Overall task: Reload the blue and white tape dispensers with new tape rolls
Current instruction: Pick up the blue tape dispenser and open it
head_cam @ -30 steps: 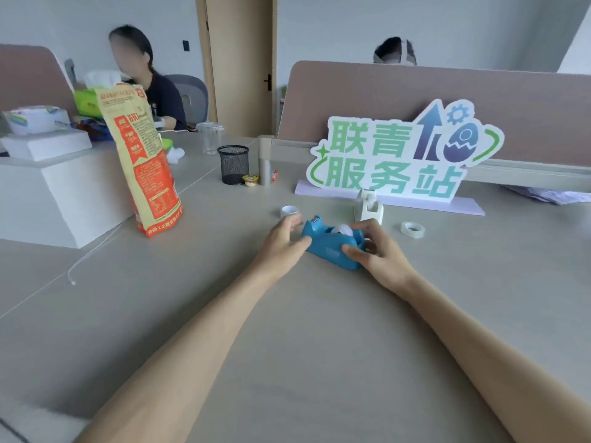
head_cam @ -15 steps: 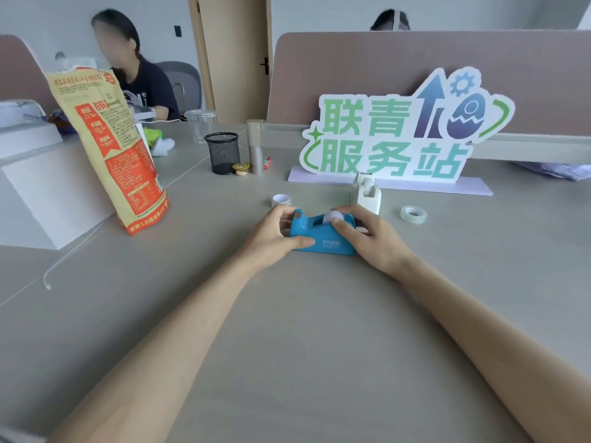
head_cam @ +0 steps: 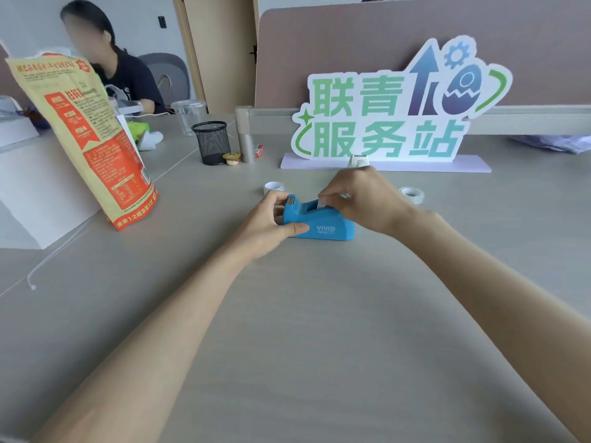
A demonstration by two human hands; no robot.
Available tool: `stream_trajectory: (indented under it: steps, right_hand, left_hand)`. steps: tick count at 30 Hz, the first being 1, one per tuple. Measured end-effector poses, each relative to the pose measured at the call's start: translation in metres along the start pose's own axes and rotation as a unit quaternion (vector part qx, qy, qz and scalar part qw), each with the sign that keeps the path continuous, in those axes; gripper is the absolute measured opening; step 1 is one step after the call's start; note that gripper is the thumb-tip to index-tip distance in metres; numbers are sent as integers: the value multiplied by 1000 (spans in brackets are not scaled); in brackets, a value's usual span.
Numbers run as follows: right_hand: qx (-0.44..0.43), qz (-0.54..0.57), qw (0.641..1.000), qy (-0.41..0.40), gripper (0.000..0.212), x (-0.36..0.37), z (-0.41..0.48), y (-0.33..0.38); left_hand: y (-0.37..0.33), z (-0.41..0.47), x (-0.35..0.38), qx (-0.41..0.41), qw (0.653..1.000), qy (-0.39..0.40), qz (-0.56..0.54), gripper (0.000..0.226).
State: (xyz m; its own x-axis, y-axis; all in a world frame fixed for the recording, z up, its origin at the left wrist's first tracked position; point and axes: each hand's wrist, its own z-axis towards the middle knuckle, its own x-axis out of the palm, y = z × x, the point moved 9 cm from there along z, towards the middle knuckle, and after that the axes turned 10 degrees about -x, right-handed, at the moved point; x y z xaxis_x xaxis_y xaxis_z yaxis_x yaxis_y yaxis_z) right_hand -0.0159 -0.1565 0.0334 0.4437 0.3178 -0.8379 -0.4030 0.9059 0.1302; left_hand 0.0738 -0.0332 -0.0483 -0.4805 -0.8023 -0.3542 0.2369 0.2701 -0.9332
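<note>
On the grey surface (head_cam: 287, 330), the blue dispenser (head_cam: 323, 223) has changed most. A second ago it sat tipped and skewed between the hands; now it stands flat and square, label side towards the viewer, in front of the big green sign (head_cam: 383, 116). That suggests the placing of the roll is done and the work has shifted to seating it or leading the tape to the cutter, so the blue half of the job looks nearly finished. The white dispenser (head_cam: 358, 159), at 1 o'clock from the blue one, is mostly hidden behind the right wrist and looks untouched. The left hand (head_cam: 270, 222) has settled at the 9 o'clock end, fingers wrapped round the cutter post and thumb lying along the front face, bracing the body against the surface. The right hand (head_cam: 367, 199) has lifted from the 3 o'clock end to arch over the well, its fingers bent down and pinched on the seated roll (head_cam: 321, 203), of which only a pale sliver shows. Whether they hold the tape's free end or the roll itself I cannot tell. Two loose rolls lie apart from the hands, one (head_cam: 274, 187) at 11 o'clock and one (head_cam: 412, 194) at 2 o'clock.
</note>
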Motion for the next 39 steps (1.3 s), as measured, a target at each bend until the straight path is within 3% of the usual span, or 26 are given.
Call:
stream_trajectory:
  steps: [5,14,20,23,26,29,32,34,37,39]
  right_hand:
    - [13,-33,999,39,21,-8,2,-4]
    - [-38,-78,991,102,37,1,-1,11]
    - [-33,-68,992,101,41,0,-3,6]
    - [-36,-48,997,44,45,-7,-6,4]
    - [-31,-37,992,-118,40,-36,-15,9]
    - [29,49,974,-220,32,-38,-38,16]
    - [70,131,975,-165,30,-10,-59,26]
    - [114,166,972,-124,28,2,-72,23]
    - [178,222,953,-107,24,10,-87,9]
    - [212,277,930,-112,20,14,-91,2]
  left_hand:
    - [-3,0,1,4,1000,2,5,46]
    - [-2,-1,3,0,1000,8,15,48]
    - [-5,0,5,3,1000,7,26,47]
    - [-2,2,4,-2,1000,-1,26,47]
    - [-6,1,5,2,999,-9,39,48]
    - [-11,3,8,1,997,-17,76,50]
    - [-11,4,10,5,992,-36,125,59]
    - [-16,-3,3,28,978,-88,185,65]
    - [-33,-32,-17,102,962,-198,157,47]
    - [-42,-48,-9,141,957,-186,174,34]
